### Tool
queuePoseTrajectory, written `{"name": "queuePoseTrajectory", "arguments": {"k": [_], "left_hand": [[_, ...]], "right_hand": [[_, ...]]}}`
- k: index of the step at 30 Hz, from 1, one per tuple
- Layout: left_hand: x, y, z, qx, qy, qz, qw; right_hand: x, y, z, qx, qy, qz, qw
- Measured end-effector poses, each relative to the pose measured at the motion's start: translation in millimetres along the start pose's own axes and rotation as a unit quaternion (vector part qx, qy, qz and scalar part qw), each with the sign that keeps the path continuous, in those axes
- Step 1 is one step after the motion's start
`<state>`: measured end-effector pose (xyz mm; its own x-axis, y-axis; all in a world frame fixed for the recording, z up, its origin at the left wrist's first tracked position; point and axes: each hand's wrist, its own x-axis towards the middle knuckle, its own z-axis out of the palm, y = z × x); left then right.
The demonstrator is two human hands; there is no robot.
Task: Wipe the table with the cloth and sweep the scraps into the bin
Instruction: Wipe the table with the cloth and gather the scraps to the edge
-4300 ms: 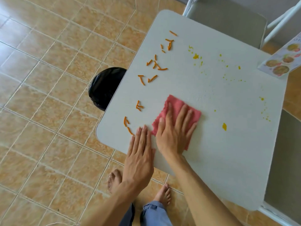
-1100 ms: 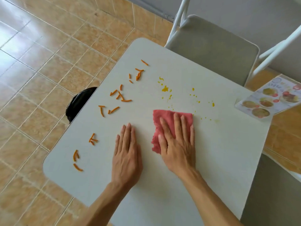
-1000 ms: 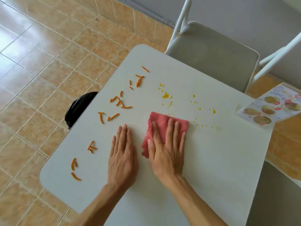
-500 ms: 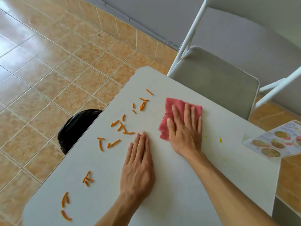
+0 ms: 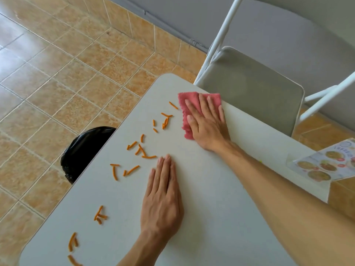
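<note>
My right hand (image 5: 206,123) lies flat on a pink cloth (image 5: 187,100), pressing it down at the far edge of the white table (image 5: 211,217). My left hand (image 5: 162,198) rests flat on the table nearer to me, fingers together, holding nothing. Several orange scraps (image 5: 134,156) lie strewn along the table's left side, from near the cloth down to the near left corner. A bin lined with a black bag (image 5: 84,148) stands on the floor beside the table's left edge, partly hidden under it.
A grey folding chair (image 5: 253,89) with a white frame stands against the table's far edge. A printed menu card (image 5: 324,162) overhangs the table's right edge. Tan floor tiles spread to the left, and a grey wall runs behind the chair.
My right hand has pushed the cloth from the table's middle to its far edge, over the yellow spots, which no longer show. My left hand stays flat on the table. The view has tilted up.
</note>
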<state>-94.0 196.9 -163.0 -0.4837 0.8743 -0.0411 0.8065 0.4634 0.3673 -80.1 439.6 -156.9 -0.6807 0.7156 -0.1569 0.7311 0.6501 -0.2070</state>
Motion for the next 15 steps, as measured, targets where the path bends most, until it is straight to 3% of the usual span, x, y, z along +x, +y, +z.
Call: {"name": "queuePoseTrajectory", "arguments": {"k": [2,4,6,7,11,12,15], "left_hand": [[0.4,-0.4,-0.6,-0.003,0.001,-0.002,1.0],[0.2,-0.1,-0.9,-0.006,0.0,-0.003,1.0],[-0.3,0.4,-0.6,-0.005,0.0,-0.003,1.0],[-0.6,0.3,-0.3,-0.004,0.001,-0.003,1.0],[-0.2,-1.7,1.4,-0.005,0.007,-0.003,1.0],[0.2,-1.5,2.5,-0.007,0.008,-0.002,1.0],[-1.7,1.4,5.2,-0.012,0.013,-0.008,1.0]], "right_hand": [[-3.8,31.6,-8.1,-0.005,-0.018,-0.031,0.999],[-20.8,59.0,-8.2,0.001,0.033,0.102,0.994],[-52.8,61.9,1.6,0.015,0.094,0.256,0.962],[-72.0,55.7,7.8,0.014,0.108,0.273,0.956],[-128.1,73.6,12.7,-0.023,0.03,0.041,0.998],[-129.8,86.7,8.8,-0.031,0.029,0.049,0.998],[-135.2,85.4,9.4,0.0,0.074,0.238,0.969]]}}
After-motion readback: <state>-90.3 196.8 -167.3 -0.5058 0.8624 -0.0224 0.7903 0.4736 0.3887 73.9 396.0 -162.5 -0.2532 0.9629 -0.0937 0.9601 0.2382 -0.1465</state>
